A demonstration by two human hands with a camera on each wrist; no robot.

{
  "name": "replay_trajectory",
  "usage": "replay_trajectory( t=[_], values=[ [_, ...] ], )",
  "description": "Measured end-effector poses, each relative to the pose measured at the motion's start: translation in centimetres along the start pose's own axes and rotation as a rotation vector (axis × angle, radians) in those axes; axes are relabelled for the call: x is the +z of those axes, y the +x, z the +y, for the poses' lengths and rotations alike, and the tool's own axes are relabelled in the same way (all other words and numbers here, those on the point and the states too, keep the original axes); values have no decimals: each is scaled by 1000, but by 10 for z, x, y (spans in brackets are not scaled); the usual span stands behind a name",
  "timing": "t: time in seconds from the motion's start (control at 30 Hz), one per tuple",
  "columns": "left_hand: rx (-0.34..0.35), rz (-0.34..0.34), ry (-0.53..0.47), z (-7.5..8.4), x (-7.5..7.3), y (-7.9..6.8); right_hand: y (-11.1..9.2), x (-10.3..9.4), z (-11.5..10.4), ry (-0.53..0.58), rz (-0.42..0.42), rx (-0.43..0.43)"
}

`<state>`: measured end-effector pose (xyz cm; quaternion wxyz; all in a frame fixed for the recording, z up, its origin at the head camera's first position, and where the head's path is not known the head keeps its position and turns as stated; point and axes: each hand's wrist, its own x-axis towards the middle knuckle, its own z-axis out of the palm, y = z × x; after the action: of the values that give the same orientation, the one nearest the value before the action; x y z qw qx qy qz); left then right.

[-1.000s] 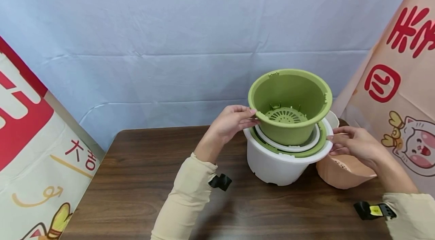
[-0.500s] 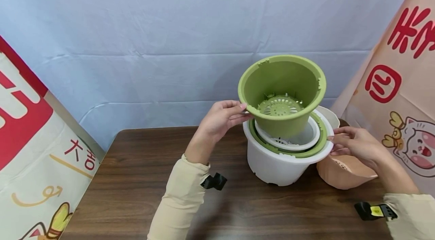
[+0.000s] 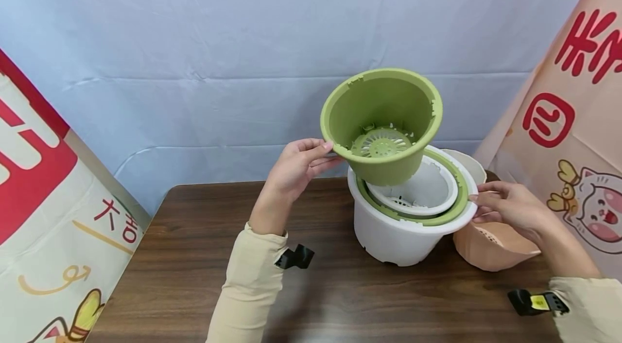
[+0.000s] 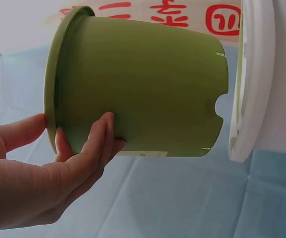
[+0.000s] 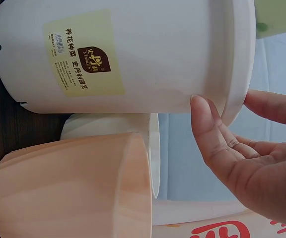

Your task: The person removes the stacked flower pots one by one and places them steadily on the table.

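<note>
A green flower pot (image 3: 389,170) with a slotted bottom hangs tilted above the nested pots, its rim pinched by my left hand (image 3: 296,170). In the left wrist view the thumb is on the rim and the fingers lie along the pot's side (image 4: 143,89). Below it on the table stands a large white flower pot (image 3: 389,240), holding a second green pot (image 3: 459,186) and a smaller white pot (image 3: 437,186). My right hand (image 3: 515,205) grips the large white pot's rim at its right; the right wrist view shows its labelled side (image 5: 158,59).
A peach pot (image 3: 486,251) with a wavy rim stands right of the white pot, under my right hand. A cream pot (image 3: 468,165) is behind it. The brown wooden table (image 3: 204,256) extends leftward, with a pale cloth backdrop (image 3: 218,62) behind.
My left hand has raised the green pot out of the smaller white pot and moved it up and left, exposing the white pot's inside. My right hand has stayed on the rim.
</note>
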<state>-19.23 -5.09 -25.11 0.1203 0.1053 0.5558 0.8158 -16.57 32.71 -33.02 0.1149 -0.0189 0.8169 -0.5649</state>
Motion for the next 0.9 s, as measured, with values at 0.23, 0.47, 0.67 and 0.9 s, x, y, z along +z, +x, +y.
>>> replay_trajectory(
  t=[0.23,0.47,0.67,0.9],
  values=[
    [27,21,7,7,-11,-6,-1,0,-1,-1,-3,-1],
    [43,61,0,13,-22,-11,0,-1,1,0,-8,-10],
    [49,99,-32,18,-36,-15,1,-1,3,6,-9,-27],
    [46,154,-40,23,-49,-18,1,-1,2,5,-8,-31]
  ],
)
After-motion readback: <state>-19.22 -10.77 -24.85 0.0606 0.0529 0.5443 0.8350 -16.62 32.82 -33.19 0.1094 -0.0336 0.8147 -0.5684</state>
